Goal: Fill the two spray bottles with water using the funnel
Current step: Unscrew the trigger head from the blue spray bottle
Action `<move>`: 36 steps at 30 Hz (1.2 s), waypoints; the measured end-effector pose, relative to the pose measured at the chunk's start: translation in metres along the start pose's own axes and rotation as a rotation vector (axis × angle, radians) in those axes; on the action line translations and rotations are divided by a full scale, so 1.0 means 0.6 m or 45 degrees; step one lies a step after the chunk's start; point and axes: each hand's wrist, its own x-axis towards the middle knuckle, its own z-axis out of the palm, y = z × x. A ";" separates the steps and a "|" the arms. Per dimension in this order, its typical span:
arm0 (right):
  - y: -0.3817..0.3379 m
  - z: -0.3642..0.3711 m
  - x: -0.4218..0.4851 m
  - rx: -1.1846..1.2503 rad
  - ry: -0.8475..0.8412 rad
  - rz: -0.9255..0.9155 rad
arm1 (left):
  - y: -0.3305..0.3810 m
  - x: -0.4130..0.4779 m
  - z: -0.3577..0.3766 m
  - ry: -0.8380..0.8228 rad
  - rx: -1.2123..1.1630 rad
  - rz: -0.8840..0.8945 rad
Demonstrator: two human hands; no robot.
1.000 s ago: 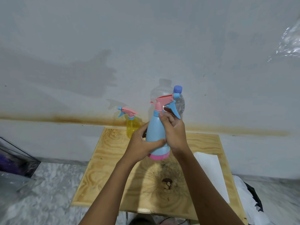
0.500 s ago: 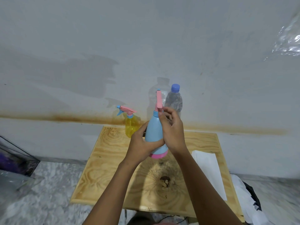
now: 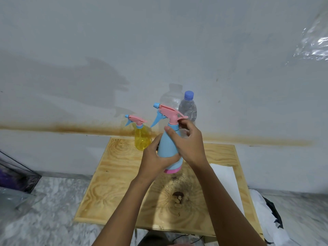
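Blue plastic spray bottle (image 3: 168, 148), pink base band, held upright over the middle of the wooden tabletop (image 3: 115, 174), toward its far edge; not clear whether lifted or touching. Pink trigger head (image 3: 170, 112) with blue nozzle and lever, seated on the neck and pointing left. Left hand (image 3: 156, 160) wrapped round the lower body, fingers curled behind it and thumb across the front. Right hand (image 3: 190, 144) pinching the trigger head at its blue collar, thumb in front, curled fingers behind. Yellow spray bottle (image 3: 142, 139), head on, standing at the far edge near the far-left corner. Clear water bottle (image 3: 188, 107), blue cap on, at the far edge directly behind the blue one. White sheet (image 3: 225, 178) along the right edge. Funnel not in view. Probable step: unscrewing the head, filling not yet begun. Possible faults: bottle twisting inside a loose left grip instead of the collar turning; loosened head slipping free and dropping; a swinging elbow or bottle tipping the water bottle close behind; spillage later from pouring without the funnel. Brands, labels, writing: none legible on any item.
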 end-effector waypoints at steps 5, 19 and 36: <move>0.005 0.000 -0.003 -0.073 -0.006 -0.037 | -0.014 -0.005 0.000 0.001 -0.025 -0.020; -0.033 -0.031 0.011 0.339 0.257 -0.004 | -0.138 -0.012 -0.015 0.008 0.294 -0.199; 0.231 -0.046 -0.056 -0.501 -0.053 0.556 | -0.262 -0.029 0.017 0.062 0.321 -0.414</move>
